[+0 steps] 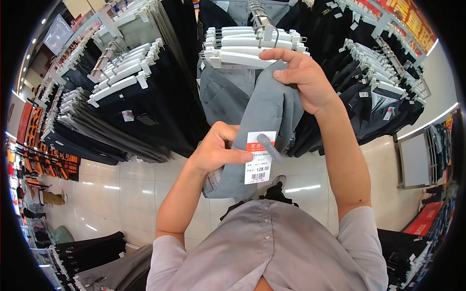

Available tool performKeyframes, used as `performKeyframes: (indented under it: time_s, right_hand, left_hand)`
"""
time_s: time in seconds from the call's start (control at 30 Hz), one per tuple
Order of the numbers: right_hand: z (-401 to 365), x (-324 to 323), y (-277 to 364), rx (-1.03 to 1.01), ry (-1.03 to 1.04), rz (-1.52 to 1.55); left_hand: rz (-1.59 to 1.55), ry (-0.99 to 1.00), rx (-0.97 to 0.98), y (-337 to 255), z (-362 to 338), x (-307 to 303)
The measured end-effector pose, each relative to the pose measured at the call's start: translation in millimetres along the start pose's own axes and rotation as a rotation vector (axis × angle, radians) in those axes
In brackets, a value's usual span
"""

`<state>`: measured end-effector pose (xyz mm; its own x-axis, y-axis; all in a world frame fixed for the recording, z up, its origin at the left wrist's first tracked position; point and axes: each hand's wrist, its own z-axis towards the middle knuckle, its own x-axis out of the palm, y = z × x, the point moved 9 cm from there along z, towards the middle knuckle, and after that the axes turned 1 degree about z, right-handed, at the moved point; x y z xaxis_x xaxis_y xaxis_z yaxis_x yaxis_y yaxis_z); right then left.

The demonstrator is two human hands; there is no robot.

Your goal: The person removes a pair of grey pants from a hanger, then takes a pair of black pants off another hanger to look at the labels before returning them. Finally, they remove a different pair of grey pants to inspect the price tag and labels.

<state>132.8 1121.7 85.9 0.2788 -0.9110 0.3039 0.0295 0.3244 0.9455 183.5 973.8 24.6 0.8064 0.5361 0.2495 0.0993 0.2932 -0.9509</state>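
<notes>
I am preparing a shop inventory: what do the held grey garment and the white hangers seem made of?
Grey garment: probably woven cloth, smooth and matte, as soft folds suggest; fibre unclear.
White hangers: probably rigid plastic, slightly glossy, judging by even colour and moulded-looking bars.

Bright, even indoor light; white streaks of glare on glossy floor (145, 194) below hanger rack (252, 53); round fisheye distortion, black corners.
</notes>
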Motion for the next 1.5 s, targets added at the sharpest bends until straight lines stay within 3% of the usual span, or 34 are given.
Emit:
performKeyframes:
  time_s: [0.13, 0.23, 0.27, 0.37, 0.43, 0.57, 0.77, 1.5]
  right_hand:
    - [-15, -16, -2, -0.057, -0.377, -0.437]
    - [-66, -17, 12, -0.488, -0.707, -0.675]
    - [-88, -8, 13, -0.511, -0.745, -0.677]
    - [-131, 13, -35, -0.391, -0.487, -0.264]
    - [-144, 32, -70, -0.111, -0.452, -0.057]
    - [-145, 65, -82, -0.020, -0.345, -0.020]
    - [-144, 56, -86, -0.014, -0.431, 0.119]
    - [-144, 38, -88, -0.158, -0.427, -0.033]
  left_hand:
    - [-0.246, -0.101, -0.089, 19, -6, -8]
    - [-0.250, -0.155, -0.097, 20, -10, -10]
    - [-0.257, -0.170, -0.089, 19, -11, -11]
    - [-0.265, -0.215, -0.078, 17, -17, -14]
    - [-0.253, -0.226, -0.084, 20, -19, -16]
    - [-0.237, -0.229, -0.109, 26, -18, -12]
    - [-0.165, -0.292, -0.117, 25, -18, -15]
    - [-0.153, -0.215, -0.097, 18, -25, -27]
